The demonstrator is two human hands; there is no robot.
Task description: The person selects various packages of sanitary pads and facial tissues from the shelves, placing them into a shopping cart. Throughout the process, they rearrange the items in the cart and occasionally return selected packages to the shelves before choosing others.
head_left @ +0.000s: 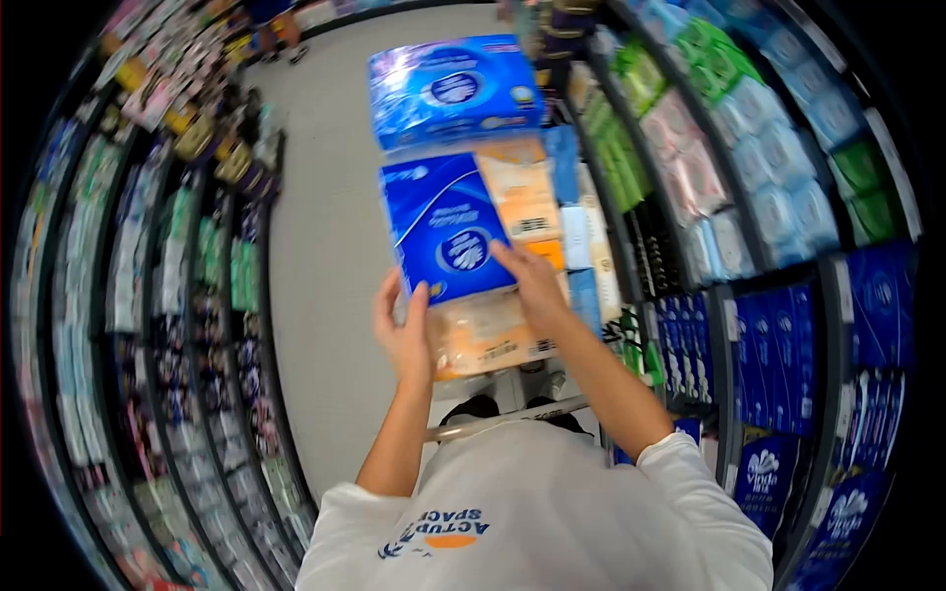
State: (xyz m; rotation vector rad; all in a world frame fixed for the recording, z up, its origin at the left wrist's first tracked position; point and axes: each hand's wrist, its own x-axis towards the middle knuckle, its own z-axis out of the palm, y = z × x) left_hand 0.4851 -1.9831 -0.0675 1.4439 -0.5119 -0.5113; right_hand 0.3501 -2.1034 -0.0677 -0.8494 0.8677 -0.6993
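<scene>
Both hands grasp the blue tissue pack (445,229), left hand (404,330) at its near corner, right hand (534,281) apparently on its face, long axis running away.

A single head-worn camera looks steeply down along the person's front, through a fisheye lens that bends the frame into a circle with black corners. The white shirt (532,522) fills the bottom centre, very close to the lens. Both arms reach up to mid-frame, where the left hand (404,330) and right hand (537,286) sit near the camera. The floor (325,197) runs from centre to top. Shelves (148,295) curve down both edges, farther off.
</scene>
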